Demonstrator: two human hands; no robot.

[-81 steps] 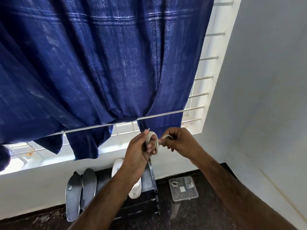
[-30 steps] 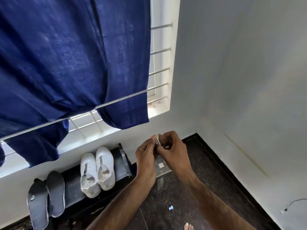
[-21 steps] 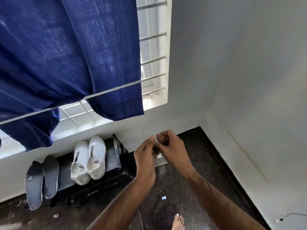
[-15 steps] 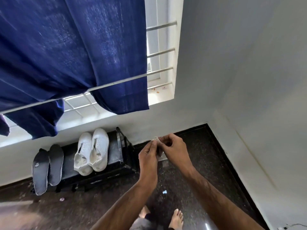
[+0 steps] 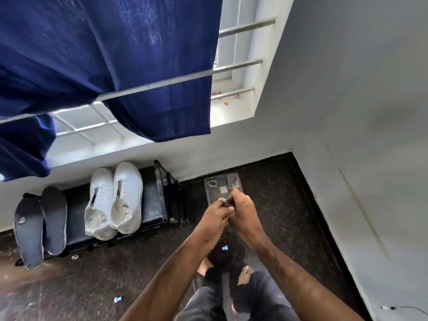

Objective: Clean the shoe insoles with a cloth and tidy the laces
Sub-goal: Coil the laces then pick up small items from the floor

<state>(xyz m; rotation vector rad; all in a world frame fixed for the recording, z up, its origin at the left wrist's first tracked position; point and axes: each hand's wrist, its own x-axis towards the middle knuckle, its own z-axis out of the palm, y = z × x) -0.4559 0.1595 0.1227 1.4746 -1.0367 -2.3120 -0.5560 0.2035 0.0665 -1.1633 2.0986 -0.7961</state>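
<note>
Daylight pouring in through the window, half blocked by the blue curtain. Sill blown out white. Walls evenly lit, dark floor kinda murky with faint sheen. Wide-angle bending at the edges, slight softness and motion blur overall.

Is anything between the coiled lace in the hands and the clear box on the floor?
Nothing visible. Both hands, left hand and right hand, pinch the lace directly above the clear box, with only open air between them.
</note>
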